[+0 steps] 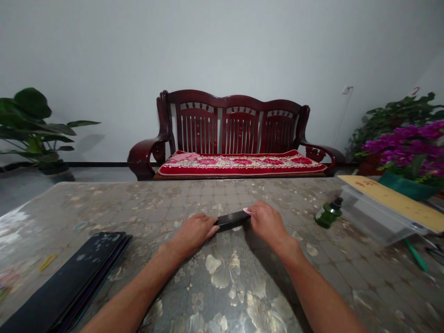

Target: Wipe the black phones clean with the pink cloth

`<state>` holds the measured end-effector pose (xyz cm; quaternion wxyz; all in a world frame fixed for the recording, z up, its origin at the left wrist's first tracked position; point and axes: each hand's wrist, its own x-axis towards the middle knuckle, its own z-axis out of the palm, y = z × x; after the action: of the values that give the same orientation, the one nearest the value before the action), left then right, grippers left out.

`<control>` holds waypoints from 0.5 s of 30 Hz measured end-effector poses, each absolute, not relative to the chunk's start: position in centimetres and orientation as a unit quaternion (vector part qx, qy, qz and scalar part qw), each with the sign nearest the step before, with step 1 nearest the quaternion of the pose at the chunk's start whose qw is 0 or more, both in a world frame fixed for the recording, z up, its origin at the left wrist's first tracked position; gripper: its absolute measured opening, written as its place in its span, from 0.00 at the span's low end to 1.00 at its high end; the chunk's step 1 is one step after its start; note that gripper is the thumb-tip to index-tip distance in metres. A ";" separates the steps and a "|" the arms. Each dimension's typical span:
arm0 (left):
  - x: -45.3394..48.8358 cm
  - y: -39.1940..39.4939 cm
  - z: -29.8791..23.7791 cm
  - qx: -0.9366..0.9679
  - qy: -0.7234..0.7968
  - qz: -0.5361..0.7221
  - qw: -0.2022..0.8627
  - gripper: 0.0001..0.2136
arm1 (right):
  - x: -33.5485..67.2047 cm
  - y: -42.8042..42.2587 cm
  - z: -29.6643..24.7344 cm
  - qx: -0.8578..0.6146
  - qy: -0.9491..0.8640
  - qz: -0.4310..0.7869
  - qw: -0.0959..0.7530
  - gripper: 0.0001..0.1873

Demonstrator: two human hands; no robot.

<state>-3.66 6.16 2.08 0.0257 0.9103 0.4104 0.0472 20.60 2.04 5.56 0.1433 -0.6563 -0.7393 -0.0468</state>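
A slim, long black box-like object [231, 220] lies crosswise at the middle of the patterned tabletop. My left hand [197, 230] grips its left end, thumb on the near side and fingers over the top. At the other end is my right hand [269, 225], its fingers closed on a small pale pink piece [247, 211] that sticks out by the black object's right end. Whether that piece is cloth or paper I cannot tell. The right fingertips are mostly hidden behind the hand.
Dark folders [72, 282] lie stacked at the left, near a yellow band [46, 262]. To the right stand a green bottle [328, 213] and a clear plastic box [374, 222] under a yellow board [398, 201]. Beyond the table [166, 189] is a wooden bench [239, 125].
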 end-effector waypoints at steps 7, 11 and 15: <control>-3.8 6.7 1.8 0.895 0.442 0.068 0.010 0.16 | 17.7 1.4 4.1 -0.578 -0.781 -0.080 0.223 0.17; -4.0 6.7 1.6 0.895 0.435 0.095 0.019 0.18 | 16.3 1.1 3.3 -0.519 -0.816 -0.095 0.236 0.16; -4.1 7.0 1.5 0.894 0.441 0.081 0.020 0.17 | 17.7 1.8 3.1 -0.551 -0.788 -0.105 0.254 0.15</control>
<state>-4.11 6.99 1.53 0.0198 0.8937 0.4408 0.0812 17.67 1.77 3.12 0.2543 -0.5508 -0.7879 -0.1053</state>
